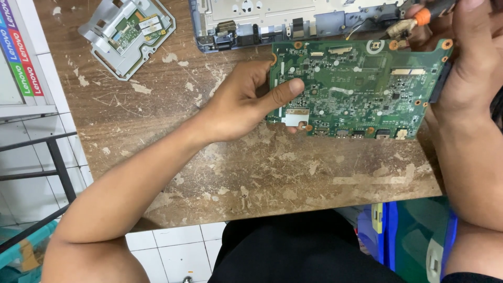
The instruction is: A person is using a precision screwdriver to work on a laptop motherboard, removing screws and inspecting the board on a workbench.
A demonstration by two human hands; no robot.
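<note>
a green circuit board (359,89) is held flat just above a worn wooden table (251,173), and every place here is given relative to that board. its left edge is gripped by the left hand (246,102), with the thumb laid across the top face and the other fingers curled beneath. its right edge is clasped by the right hand (471,68), whose palm is pressed against the side of the board; an orange-handled tool (419,18) is also pinched in the fingers of that hand, just above the board's upper right corner. directly above the board, an opened grey laptop chassis (272,21) is seen lying on the table, almost touching the top edge. well off to the upper left of the board, a grey metal bracket with a small green card (128,31) is seen resting on the table. below the board, only scratched, paint-flecked wood is shown.
</note>
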